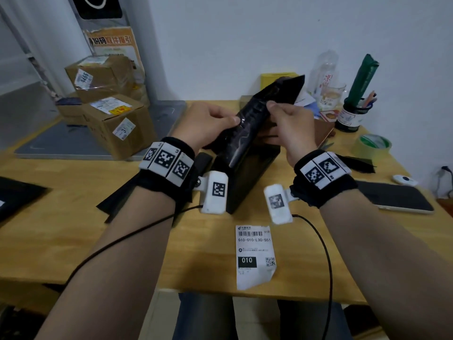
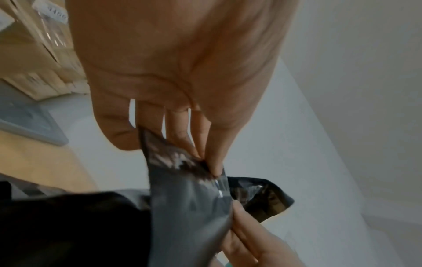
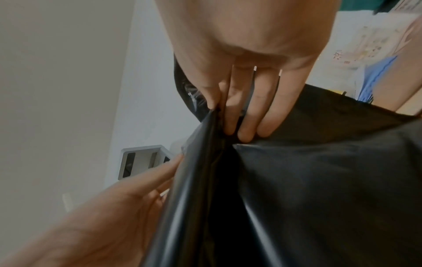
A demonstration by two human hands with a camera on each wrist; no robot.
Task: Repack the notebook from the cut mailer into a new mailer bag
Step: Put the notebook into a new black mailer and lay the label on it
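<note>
I hold a glossy black mailer bag (image 1: 252, 119) up over the middle of the wooden table (image 1: 73, 231). My left hand (image 1: 234, 120) pinches its left edge between thumb and fingers; the left wrist view shows this pinch (image 2: 205, 160) on the crinkled film (image 2: 187, 207). At the top of the bag my right hand (image 1: 270, 105) pinches another layer (image 3: 319, 180), thumb against forefinger (image 3: 222, 117), and the two layers part slightly. Under the bag a black rectangular object (image 1: 247, 182) lies on the table; whether it is the notebook I cannot tell. A black plastic piece (image 1: 110, 207) lies below my left wrist.
A white shipping label (image 1: 255, 253) lies near the front edge. A phone (image 1: 397, 200) and a tape roll (image 1: 373, 143) are at the right, with a pen cup (image 1: 350, 116) behind. Cardboard boxes (image 1: 110, 119) stand on a grey scale at the back left.
</note>
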